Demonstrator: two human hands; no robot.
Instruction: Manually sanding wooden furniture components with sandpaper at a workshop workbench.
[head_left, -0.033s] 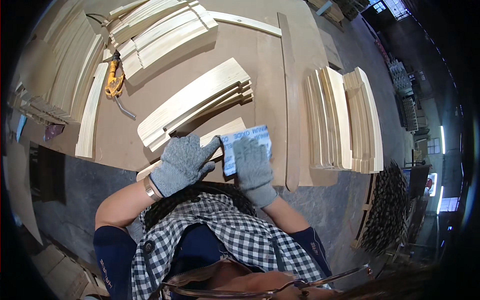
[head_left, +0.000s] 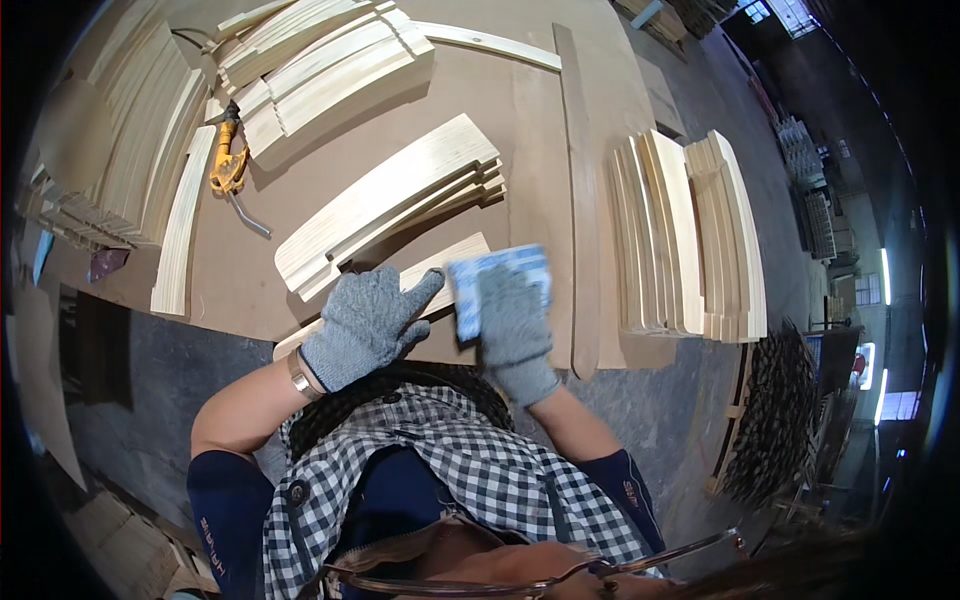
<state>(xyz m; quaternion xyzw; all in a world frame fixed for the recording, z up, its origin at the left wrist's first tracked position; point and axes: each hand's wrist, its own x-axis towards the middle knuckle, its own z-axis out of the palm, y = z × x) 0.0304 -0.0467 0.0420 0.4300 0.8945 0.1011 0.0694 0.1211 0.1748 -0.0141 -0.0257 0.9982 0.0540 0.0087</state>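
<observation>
A pale wooden slat [head_left: 445, 261] lies near the table's front edge, partly hidden under my hands. My left hand [head_left: 365, 325], in a grey knit glove, presses on it and grips it, forefinger stretched to the right. At the slat's right end, my gloved right hand [head_left: 515, 330] holds a piece of sandpaper [head_left: 467, 290] with a blue-and-white printed back, fingers laid along it. The sheet's abrasive face is turned away. Just beyond lies a small stack of shaped slats [head_left: 395, 205] with notched ends.
A yellow air blow gun [head_left: 229, 170] lies at left beside a single slat [head_left: 184, 225]. Slat stacks stand far left [head_left: 140, 130], at the back [head_left: 340, 85] and at right [head_left: 675, 235]. A long brown strip [head_left: 583, 220] runs along the table's right part.
My right hand has shifted slightly to the right and away from me with the sandpaper, which is now blurred. My left hand has stayed nearly in place.
</observation>
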